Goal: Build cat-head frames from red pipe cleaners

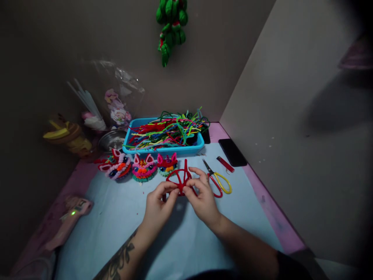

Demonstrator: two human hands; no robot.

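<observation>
Between both hands, over the middle of the blue-covered table, is a red pipe-cleaner frame [180,177] bent into a rounded shape with spokes and one end sticking up. My left hand [161,200] pinches its lower left side between thumb and fingers. On the lower right side, my right hand [202,196] pinches it too, with its index finger raised. The fingertips nearly meet and hide part of the frame. Just beyond sit fuzzy animal heads: a small red and teal one [167,165], a pink one [143,168] and a larger pale pink one [116,165].
Scissors [217,178] with red and yellow handles lie right of my right hand, near a red lighter [225,164] and a black phone [232,152]. Behind stands a blue tray [163,151] of colourful pipe cleaners, beside a metal bowl [109,140]. A pink glue gun [70,219] lies left.
</observation>
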